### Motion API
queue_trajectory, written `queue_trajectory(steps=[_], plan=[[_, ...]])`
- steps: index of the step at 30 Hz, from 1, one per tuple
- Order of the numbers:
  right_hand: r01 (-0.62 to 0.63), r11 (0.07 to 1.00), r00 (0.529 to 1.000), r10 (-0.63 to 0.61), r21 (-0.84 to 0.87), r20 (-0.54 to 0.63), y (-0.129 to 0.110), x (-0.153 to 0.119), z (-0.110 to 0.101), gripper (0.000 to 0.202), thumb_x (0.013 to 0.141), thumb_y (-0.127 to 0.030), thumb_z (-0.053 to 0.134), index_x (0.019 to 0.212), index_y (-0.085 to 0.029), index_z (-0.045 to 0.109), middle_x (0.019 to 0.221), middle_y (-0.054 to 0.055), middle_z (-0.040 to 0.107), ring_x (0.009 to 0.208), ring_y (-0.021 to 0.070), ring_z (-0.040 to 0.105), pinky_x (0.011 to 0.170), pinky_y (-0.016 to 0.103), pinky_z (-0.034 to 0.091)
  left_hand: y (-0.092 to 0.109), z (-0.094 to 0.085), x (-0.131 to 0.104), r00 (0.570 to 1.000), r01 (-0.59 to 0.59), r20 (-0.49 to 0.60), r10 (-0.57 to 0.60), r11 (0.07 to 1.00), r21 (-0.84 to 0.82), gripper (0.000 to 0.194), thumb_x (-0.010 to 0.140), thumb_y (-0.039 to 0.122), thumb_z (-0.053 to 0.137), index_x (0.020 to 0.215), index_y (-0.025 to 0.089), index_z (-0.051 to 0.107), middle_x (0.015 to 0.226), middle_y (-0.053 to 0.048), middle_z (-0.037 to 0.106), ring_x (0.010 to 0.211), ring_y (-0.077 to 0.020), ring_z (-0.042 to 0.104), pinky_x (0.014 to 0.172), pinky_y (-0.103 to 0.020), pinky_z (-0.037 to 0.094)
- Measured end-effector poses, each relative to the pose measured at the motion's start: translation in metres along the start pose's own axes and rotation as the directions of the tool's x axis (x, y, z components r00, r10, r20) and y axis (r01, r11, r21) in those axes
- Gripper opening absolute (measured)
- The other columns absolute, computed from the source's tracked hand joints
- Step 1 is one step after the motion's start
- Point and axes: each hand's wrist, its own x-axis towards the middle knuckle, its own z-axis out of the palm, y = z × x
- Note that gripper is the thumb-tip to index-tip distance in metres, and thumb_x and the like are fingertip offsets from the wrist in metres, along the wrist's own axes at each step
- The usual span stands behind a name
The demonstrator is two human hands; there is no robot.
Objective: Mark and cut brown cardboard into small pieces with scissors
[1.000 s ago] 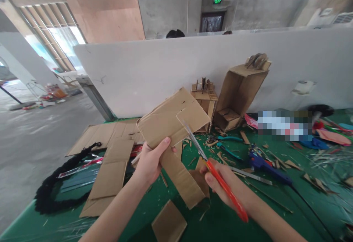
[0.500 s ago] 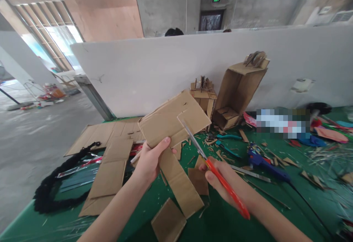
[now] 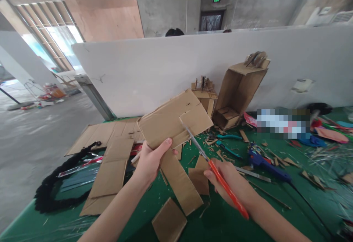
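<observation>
My left hand (image 3: 154, 157) grips the lower edge of a brown cardboard piece (image 3: 165, 118), thumb on top. In my right hand (image 3: 224, 175) are scissors with orange handles (image 3: 228, 190). Their blades lie against the cardboard, beside a slit running in from its right part. Below the held piece, a long cardboard strip (image 3: 182, 185) slants down to the right. Near the front lies a square cardboard piece (image 3: 169, 221).
A tall open cardboard box (image 3: 239, 91) stands by the white partition (image 3: 154, 73). To the right are teal pliers (image 3: 228, 148), a blue glue gun (image 3: 268, 166) and scraps. A black fuzzy coil (image 3: 46, 187) and cardboard sheets (image 3: 110, 172) lie left.
The held cardboard has shifted slightly to the right. My right hand and the scissors have also moved a little right, with the blades looking closer together.
</observation>
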Motion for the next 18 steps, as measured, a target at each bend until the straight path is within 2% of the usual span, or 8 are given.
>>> queue_trajectory(steps=[6,11,14,18], plan=[[0.028,1.0,1.0,-0.028,0.006,-0.008,-0.003,-0.001,0.002,0.026,0.089,-0.041,0.04,0.08,-0.019,0.051,0.064,0.002,0.058,0.056,0.0155,0.055,0.054,0.026,0.041,0.003,0.0,-0.001,0.999,-0.033,0.007,0.033,0.999,0.022,0.027,0.063,0.03,0.076,0.082,0.015,0.064,0.069,-0.001,0.067,0.048,-0.0142,0.061,0.045,-0.026,0.053],[0.103,0.995,0.995,-0.103,-0.005,-0.013,-0.012,-0.006,-0.005,0.038,0.091,-0.046,0.031,0.075,-0.02,0.054,0.073,0.006,0.061,0.063,0.0176,0.057,0.056,0.028,0.042,0.0,0.002,-0.004,0.997,-0.063,0.039,0.061,0.996,0.068,0.024,0.065,0.031,0.074,0.08,0.015,0.064,0.063,-0.001,0.066,0.047,-0.0147,0.06,0.046,-0.026,0.052],[0.082,0.995,0.997,-0.082,-0.058,0.011,-0.017,-0.006,-0.01,0.04,0.091,-0.047,0.028,0.075,-0.02,0.054,0.074,0.006,0.061,0.064,0.018,0.058,0.057,0.029,0.042,-0.003,0.004,-0.006,0.996,-0.074,0.044,0.071,0.996,0.057,0.024,0.064,0.031,0.074,0.08,0.015,0.064,0.066,-0.002,0.066,0.048,-0.0148,0.061,0.048,-0.026,0.053],[0.024,0.993,0.998,-0.017,-0.116,0.057,-0.018,-0.004,-0.01,0.042,0.093,-0.042,0.027,0.064,-0.021,0.048,0.061,0.002,0.058,0.054,0.0158,0.055,0.053,0.026,0.037,-0.005,0.005,-0.007,0.996,-0.066,0.058,0.063,0.997,0.051,0.023,0.066,0.03,0.074,0.082,0.016,0.065,0.066,-0.001,0.066,0.05,-0.0149,0.062,0.048,-0.025,0.053]])
